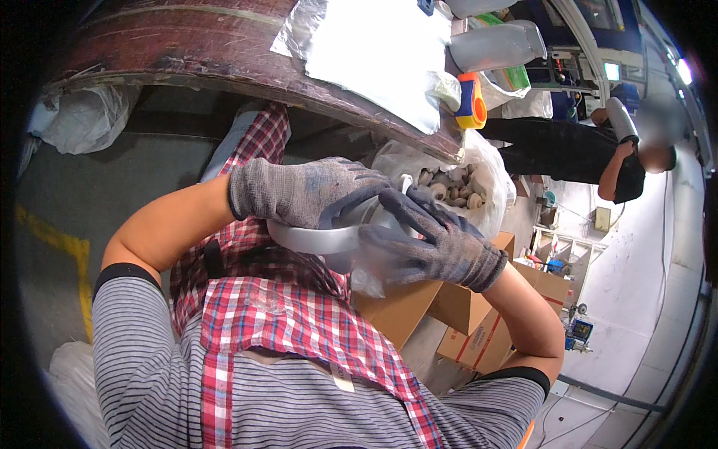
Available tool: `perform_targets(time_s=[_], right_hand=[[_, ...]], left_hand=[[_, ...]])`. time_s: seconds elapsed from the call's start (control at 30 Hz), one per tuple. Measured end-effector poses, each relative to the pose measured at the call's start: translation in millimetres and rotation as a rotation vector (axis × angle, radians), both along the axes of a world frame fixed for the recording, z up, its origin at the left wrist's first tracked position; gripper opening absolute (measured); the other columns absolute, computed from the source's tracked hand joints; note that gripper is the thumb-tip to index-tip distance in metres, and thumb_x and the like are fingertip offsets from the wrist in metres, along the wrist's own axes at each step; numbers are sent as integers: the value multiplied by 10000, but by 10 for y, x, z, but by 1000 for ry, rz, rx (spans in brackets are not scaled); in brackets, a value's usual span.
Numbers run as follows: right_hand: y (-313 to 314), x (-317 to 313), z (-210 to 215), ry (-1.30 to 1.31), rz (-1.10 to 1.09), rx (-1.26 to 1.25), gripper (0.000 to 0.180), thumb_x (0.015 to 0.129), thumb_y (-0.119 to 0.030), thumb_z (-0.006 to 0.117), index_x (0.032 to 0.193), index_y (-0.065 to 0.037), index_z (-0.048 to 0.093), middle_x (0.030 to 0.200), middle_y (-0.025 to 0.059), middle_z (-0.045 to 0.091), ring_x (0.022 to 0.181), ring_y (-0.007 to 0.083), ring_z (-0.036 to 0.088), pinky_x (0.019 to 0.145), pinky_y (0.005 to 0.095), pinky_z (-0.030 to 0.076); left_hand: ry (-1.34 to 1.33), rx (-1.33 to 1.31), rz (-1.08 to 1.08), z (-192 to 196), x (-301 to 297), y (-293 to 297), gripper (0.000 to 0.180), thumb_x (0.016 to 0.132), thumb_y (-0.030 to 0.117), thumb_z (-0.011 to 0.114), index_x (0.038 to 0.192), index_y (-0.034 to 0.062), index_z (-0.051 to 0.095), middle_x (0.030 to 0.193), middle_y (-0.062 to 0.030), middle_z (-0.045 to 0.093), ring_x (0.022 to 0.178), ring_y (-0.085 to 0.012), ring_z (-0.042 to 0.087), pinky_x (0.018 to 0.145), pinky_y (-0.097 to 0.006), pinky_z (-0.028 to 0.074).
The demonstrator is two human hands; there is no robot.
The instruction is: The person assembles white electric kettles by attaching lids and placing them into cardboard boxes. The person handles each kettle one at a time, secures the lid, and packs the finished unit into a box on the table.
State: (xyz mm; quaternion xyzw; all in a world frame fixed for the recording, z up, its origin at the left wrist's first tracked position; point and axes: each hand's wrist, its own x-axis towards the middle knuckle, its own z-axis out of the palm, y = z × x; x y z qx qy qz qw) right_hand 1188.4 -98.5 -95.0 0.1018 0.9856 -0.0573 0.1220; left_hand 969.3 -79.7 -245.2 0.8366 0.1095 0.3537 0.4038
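Observation:
A pale grey-white plastic jug-like piece (314,239) with a curved rim lies across my lap, below the table edge. My left hand (318,191), in a grey knit glove with a dark coated palm, is closed over its upper side. At its right end my right hand (441,243), gloved alike, grips it with the fingers bent over it; the thumb side is smeared by motion. Both hands cover much of the piece, so its full shape is hidden. Just beyond my right hand stands a clear plastic bag (490,168) full of small, rounded, whitish-brown parts (452,187).
The worn dark-red wooden table (187,45) bears white sheets (381,60), a yellow, red and blue tape dispenser (471,101) and a grey translucent jug-like vessel (497,46). Cardboard boxes (479,337) sit by my right arm. A person in black (576,153) stands at the right.

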Motion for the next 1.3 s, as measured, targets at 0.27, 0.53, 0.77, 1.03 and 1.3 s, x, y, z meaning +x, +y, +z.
perform_targets(time_s=[0.27, 0.53, 0.77, 1.03, 1.3], right_hand=[[-175, 59, -6, -60, 244, -80, 415, 778, -353, 602, 1183, -434, 556, 1494, -21, 368, 1396, 325, 339, 1128, 550, 318], [-286, 172, 186, -182, -877, -156, 850, 743, -383, 772, 1459, -185, 359, 1025, 126, 674, 901, 241, 694, 705, 352, 570], [-374, 284, 320, 281, -494, -103, 578, 743, -236, 783, 1278, -115, 598, 985, 82, 667, 795, 249, 658, 722, 354, 533], [-158, 207, 227, 120, -693, -254, 978, 678, -517, 797, 1448, -96, 366, 1288, 248, 537, 1099, 392, 605, 928, 454, 493], [4, 151, 92, -35, -916, -346, 1100, 635, -504, 854, 1489, -93, 296, 1259, 201, 555, 1043, 307, 644, 778, 353, 549]], left_hand=[[130, -333, -535, 293, 77, 137, 933, 588, 348, 909, 1345, 38, 461, 1239, -190, 581, 1163, -324, 564, 1016, -410, 445], [11, -204, -378, 344, -46, 293, 915, 641, 344, 875, 1376, 48, 418, 1244, -164, 592, 1141, -262, 587, 990, -390, 461], [153, -291, -238, 380, -34, 257, 946, 670, 330, 835, 1419, 36, 338, 1243, -188, 576, 1161, -314, 576, 979, -398, 456], [139, -305, -198, 374, 59, 216, 1099, 654, 345, 858, 1474, 12, 207, 1324, -187, 528, 1214, -315, 540, 1019, -405, 435], [35, -264, -64, 306, 153, 144, 1156, 615, 408, 891, 1461, -7, 220, 1335, -225, 504, 1214, -332, 543, 996, -395, 450]])
